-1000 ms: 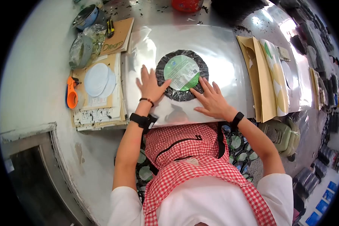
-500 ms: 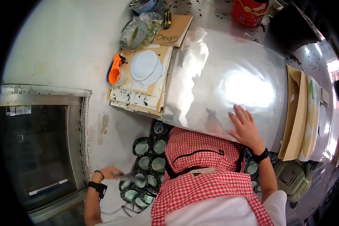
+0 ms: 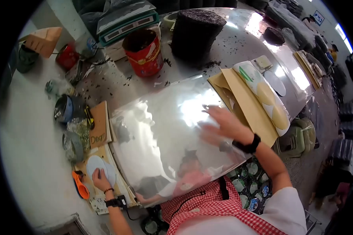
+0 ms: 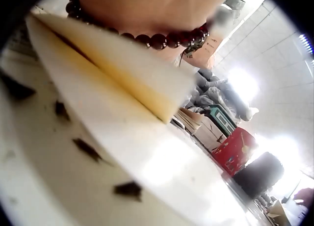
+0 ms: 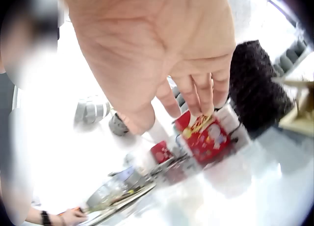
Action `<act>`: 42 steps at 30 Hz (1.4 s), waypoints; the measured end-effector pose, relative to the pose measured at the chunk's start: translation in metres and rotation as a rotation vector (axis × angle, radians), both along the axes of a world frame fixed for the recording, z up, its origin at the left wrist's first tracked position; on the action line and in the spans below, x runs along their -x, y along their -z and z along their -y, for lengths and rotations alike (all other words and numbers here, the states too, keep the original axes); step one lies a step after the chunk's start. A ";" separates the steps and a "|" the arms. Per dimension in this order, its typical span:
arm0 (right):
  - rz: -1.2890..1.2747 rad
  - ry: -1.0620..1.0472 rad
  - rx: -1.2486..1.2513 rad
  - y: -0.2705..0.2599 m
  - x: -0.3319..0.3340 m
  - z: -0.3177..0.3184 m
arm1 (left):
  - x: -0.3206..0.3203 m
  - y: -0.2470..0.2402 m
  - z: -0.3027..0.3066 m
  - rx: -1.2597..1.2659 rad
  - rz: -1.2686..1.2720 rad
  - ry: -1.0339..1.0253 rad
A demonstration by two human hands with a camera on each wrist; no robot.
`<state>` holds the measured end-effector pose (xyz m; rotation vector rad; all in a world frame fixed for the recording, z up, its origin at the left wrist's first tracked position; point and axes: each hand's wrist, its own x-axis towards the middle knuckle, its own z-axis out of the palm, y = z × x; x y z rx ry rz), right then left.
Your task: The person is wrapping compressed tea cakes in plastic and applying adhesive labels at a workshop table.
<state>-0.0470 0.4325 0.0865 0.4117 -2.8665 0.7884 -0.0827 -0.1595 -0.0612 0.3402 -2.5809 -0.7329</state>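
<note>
White round paper discs (image 3: 110,172) lie overlapping on papers at the lower left. My left hand (image 3: 101,181) is on them, its thumb and fingertips pinching a disc. Close up in the left wrist view, a white disc (image 4: 113,106) stands bent upward below the beaded bracelet; the fingertips are hidden there. Over the right part of the glossy clear sheet (image 3: 161,133), my right hand (image 3: 225,127) is spread and blurred by motion. The right wrist view shows its palm (image 5: 162,49) with fingers extended, holding nothing.
Beyond the sheet stand a red bucket (image 3: 145,58) and a black cylindrical block (image 3: 196,35). Brown folders (image 3: 251,109) lie to the right. An orange tape dispenser (image 3: 80,186), bowls (image 3: 63,109) and a cutter (image 3: 90,117) sit at the left.
The black round item with the green label has left the sheet. My left hand went down beside the table, then up onto the discs. My right hand has moved further over the sheet.
</note>
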 end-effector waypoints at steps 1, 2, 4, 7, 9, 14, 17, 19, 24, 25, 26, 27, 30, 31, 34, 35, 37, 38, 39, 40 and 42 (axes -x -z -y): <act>-0.155 0.104 0.040 -0.008 0.032 -0.021 | -0.002 0.003 0.000 -0.003 -0.027 -0.029; -0.314 0.201 0.057 -0.013 0.072 -0.042 | -0.002 -0.002 -0.005 -0.003 -0.023 -0.022; -0.529 0.313 0.190 -0.052 0.152 -0.076 | -0.007 -0.013 -0.017 -0.014 0.017 -0.082; -0.772 0.424 0.019 -0.078 0.257 -0.125 | -0.003 -0.010 -0.020 -0.003 -0.010 -0.079; -0.657 0.401 -0.084 -0.081 0.295 -0.143 | -0.003 -0.009 -0.019 -0.001 -0.009 -0.087; -0.370 0.379 -0.532 -0.078 0.310 -0.137 | -0.005 -0.006 -0.019 0.013 -0.007 -0.078; -0.406 0.374 -0.426 -0.073 0.317 -0.155 | -0.009 -0.011 -0.025 -0.034 -0.034 -0.047; -0.504 0.460 -0.252 -0.069 0.319 -0.172 | -0.008 -0.011 -0.027 -0.028 -0.027 -0.055; -1.052 0.926 0.506 -0.090 0.273 -0.182 | -0.005 -0.001 -0.025 -0.062 -0.052 -0.134; -1.065 0.991 0.624 -0.090 0.252 -0.189 | -0.003 -0.002 -0.026 -0.112 -0.039 -0.162; -1.079 1.055 0.739 -0.090 0.231 -0.201 | -0.003 -0.003 -0.025 -0.165 -0.026 -0.185; -1.090 1.011 0.870 -0.079 0.211 -0.215 | 0.000 -0.005 -0.018 -0.230 0.054 -0.222; -0.917 1.170 0.743 -0.038 0.129 -0.212 | 0.013 -0.008 0.018 -0.532 0.197 -0.161; -0.808 1.145 0.721 -0.023 0.099 -0.195 | 0.020 0.003 0.044 -0.547 0.260 -0.110; -0.476 1.092 0.558 0.040 0.024 -0.157 | 0.029 -0.008 0.067 -0.660 0.396 -0.098; -0.408 1.053 0.645 0.057 0.002 -0.141 | 0.035 0.001 0.081 -0.468 0.446 -0.031; -0.270 0.971 0.863 0.083 -0.035 -0.116 | 0.031 -0.003 0.050 -0.130 0.274 0.025; -0.190 0.923 0.997 0.093 -0.048 -0.101 | 0.028 -0.011 0.040 0.209 0.098 0.057; -0.109 0.937 1.125 0.092 -0.060 -0.085 | 0.032 -0.008 0.038 0.331 0.042 0.079; 0.129 0.948 1.104 0.095 -0.077 -0.088 | 0.030 -0.024 0.023 0.228 0.025 0.123; 0.075 0.846 1.186 0.073 -0.096 -0.057 | 0.029 -0.028 0.033 0.193 0.039 0.400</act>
